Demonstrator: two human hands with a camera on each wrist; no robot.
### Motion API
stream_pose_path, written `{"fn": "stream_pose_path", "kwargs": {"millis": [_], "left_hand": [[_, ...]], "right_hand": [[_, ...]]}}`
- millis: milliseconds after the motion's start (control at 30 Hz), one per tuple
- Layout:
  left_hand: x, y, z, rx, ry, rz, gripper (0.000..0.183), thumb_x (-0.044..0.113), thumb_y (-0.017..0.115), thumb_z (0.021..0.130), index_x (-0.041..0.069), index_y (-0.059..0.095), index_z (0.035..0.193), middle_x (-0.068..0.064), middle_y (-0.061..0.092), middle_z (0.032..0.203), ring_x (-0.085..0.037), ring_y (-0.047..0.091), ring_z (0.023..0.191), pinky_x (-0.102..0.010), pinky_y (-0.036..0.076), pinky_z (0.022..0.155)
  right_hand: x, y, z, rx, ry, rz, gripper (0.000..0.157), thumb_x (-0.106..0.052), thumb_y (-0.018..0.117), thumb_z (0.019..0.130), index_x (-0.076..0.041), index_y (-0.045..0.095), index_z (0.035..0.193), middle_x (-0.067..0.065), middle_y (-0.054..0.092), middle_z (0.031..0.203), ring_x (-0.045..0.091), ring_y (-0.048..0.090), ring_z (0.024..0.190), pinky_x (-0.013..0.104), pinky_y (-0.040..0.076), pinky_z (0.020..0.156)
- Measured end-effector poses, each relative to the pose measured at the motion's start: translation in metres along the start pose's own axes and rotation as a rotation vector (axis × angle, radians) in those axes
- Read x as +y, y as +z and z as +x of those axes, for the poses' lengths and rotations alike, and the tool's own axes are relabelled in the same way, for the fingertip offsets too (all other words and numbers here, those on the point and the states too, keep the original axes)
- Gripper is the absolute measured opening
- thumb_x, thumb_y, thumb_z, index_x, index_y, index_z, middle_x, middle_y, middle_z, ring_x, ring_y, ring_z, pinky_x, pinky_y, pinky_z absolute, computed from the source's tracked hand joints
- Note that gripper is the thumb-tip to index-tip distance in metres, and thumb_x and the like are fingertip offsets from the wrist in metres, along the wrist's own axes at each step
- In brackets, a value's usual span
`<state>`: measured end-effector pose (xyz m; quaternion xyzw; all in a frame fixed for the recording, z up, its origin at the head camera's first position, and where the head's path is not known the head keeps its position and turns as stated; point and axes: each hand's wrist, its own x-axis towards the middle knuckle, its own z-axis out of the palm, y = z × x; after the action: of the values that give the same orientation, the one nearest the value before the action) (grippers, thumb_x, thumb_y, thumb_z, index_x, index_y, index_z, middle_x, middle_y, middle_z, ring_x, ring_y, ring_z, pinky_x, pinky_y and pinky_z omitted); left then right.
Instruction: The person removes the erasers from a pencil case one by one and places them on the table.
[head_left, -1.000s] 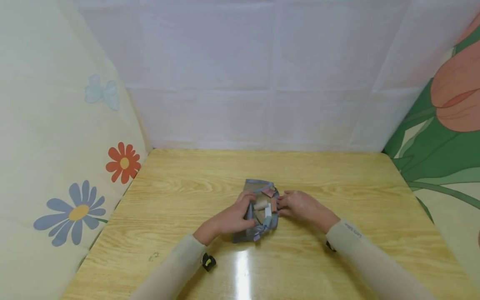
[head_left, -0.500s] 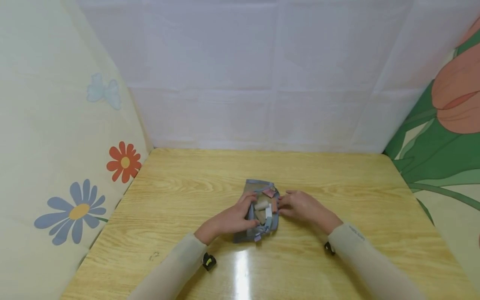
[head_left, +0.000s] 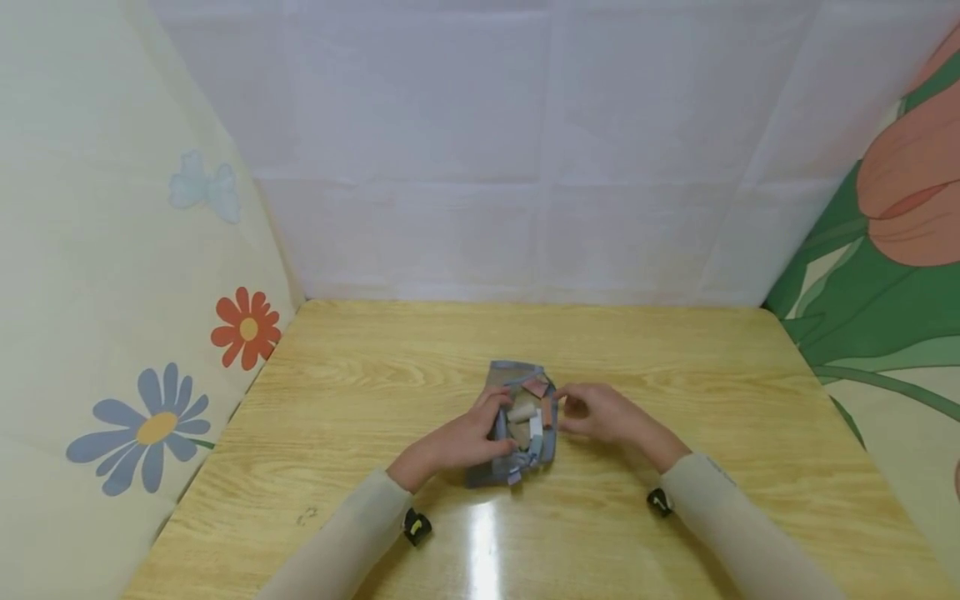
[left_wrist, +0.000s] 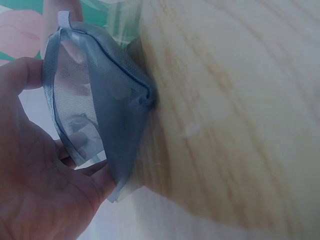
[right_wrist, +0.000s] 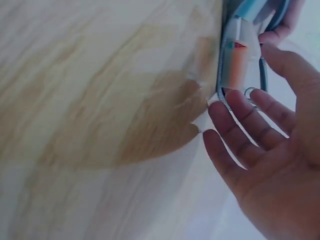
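A blue-grey mesh pouch [head_left: 504,472] lies with its mouth open at the middle of the table. Small pieces sit inside it: a pale roll [head_left: 522,412], a white block [head_left: 536,423], an orange-brown block [head_left: 547,412] and a pink piece [head_left: 536,387]. My left hand [head_left: 471,433] grips the pouch's left side, thumb and fingers at its rim in the left wrist view. My right hand [head_left: 604,413] is beside the right rim, fingers loosely bent and apart, holding nothing. In the right wrist view its fingertips [right_wrist: 218,111] are close to the rim; whether they touch is unclear.
The wooden table [head_left: 360,358] ends at a white cloth backdrop [head_left: 420,242]. Flower-printed cloths stand at the left and right. A small black device [head_left: 417,527] is on the left wrist, and another black device [head_left: 659,502] on the right.
My right hand's thumb and fingers have spread apart and eased slightly off the pouch's right rim. The left hand and the pouch stay nearly where they were.
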<state>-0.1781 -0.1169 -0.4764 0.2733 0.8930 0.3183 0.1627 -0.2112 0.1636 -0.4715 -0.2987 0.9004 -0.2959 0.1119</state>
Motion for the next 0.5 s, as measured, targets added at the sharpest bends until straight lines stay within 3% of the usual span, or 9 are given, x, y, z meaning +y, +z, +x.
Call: {"fn": "stream_pose_path", "kwargs": {"millis": [100, 267, 500], "left_hand": [[-0.0001, 0.0005, 0.0, -0.002, -0.005, 0.001, 0.073, 0.043, 0.059, 0.094, 0.005, 0.034, 0.15, -0.007, 0.017, 0.164, -0.027, 0.043, 0.137, -0.044, 0.043, 0.11], [0.0018, -0.0006, -0.0012, -0.008, -0.01, -0.003, 0.071, 0.04, 0.06, 0.095, 0.006, 0.033, 0.151, -0.006, 0.016, 0.165, -0.028, 0.043, 0.137, -0.043, 0.043, 0.11], [0.0018, -0.0007, -0.0026, -0.017, -0.019, 0.003, 0.071, 0.043, 0.058, 0.096, 0.006, 0.034, 0.151, -0.007, 0.015, 0.166, -0.03, 0.043, 0.139, -0.046, 0.043, 0.11]], "right_hand": [[0.001, -0.0019, -0.0013, -0.044, 0.001, 0.08, 0.055, -0.028, 0.077, 0.091, -0.008, 0.057, 0.138, -0.003, 0.065, 0.094, 0.013, 0.061, 0.086, 0.035, 0.053, 0.08], [0.0057, -0.0026, -0.0038, -0.09, 0.01, 0.16, 0.069, -0.03, 0.077, 0.091, -0.011, 0.046, 0.149, 0.001, 0.063, 0.096, 0.013, 0.06, 0.086, 0.033, 0.053, 0.081], [0.0092, 0.0053, -0.002, -0.07, -0.005, 0.178, 0.07, -0.027, 0.078, 0.09, -0.009, 0.046, 0.149, 0.004, 0.06, 0.093, 0.013, 0.056, 0.081, 0.028, 0.051, 0.074]]}}
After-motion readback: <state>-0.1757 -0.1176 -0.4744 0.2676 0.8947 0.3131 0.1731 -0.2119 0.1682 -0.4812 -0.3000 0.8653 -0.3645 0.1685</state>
